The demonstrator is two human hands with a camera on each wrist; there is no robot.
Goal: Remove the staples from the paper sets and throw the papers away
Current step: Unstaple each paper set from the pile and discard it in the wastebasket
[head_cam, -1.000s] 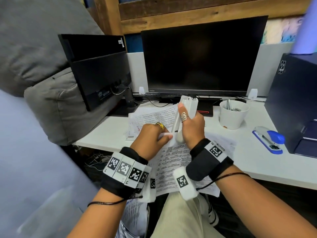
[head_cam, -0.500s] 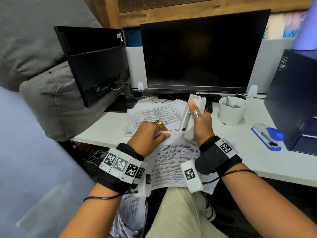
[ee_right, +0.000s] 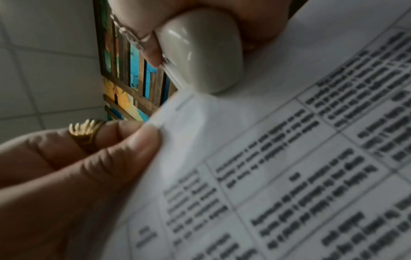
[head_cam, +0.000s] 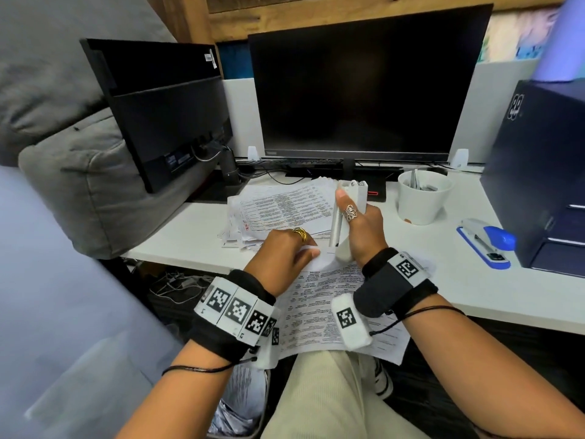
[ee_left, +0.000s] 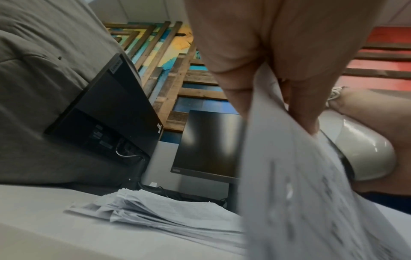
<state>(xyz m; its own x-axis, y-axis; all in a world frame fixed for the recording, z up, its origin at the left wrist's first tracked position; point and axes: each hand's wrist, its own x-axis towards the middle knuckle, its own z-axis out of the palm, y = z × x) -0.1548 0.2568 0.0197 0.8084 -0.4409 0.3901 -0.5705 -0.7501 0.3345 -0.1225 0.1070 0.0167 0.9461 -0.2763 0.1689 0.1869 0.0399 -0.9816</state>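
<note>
A printed paper set point(head_cam: 319, 305) lies across my lap and the desk edge. My left hand point(head_cam: 285, 258) pinches its top corner between thumb and fingers; in the right wrist view the thumb point(ee_right: 124, 149) presses on the paper set point(ee_right: 289, 176). My right hand point(head_cam: 364, 236) grips a white stapler-like tool point(head_cam: 345, 210) upright, its lower end on that same corner. The tool's rounded end point(ee_right: 200, 52) touches the sheet beside a thin staple line point(ee_right: 182, 103). In the left wrist view the paper set point(ee_left: 311, 193) hangs from my fingers point(ee_left: 300, 109).
A pile of more printed papers point(head_cam: 285, 207) lies on the white desk point(head_cam: 443, 296) behind my hands. A white cup point(head_cam: 424, 198), a blue stapler point(head_cam: 487, 240) and a dark box point(head_cam: 544, 172) stand at right. Two black monitors point(head_cam: 364, 87) stand behind. A bin with papers point(head_cam: 243, 397) sits below.
Both hands keep the same hold on the paper corner and the white tool. They have shifted only slightly, and the head view has moved a little.
</note>
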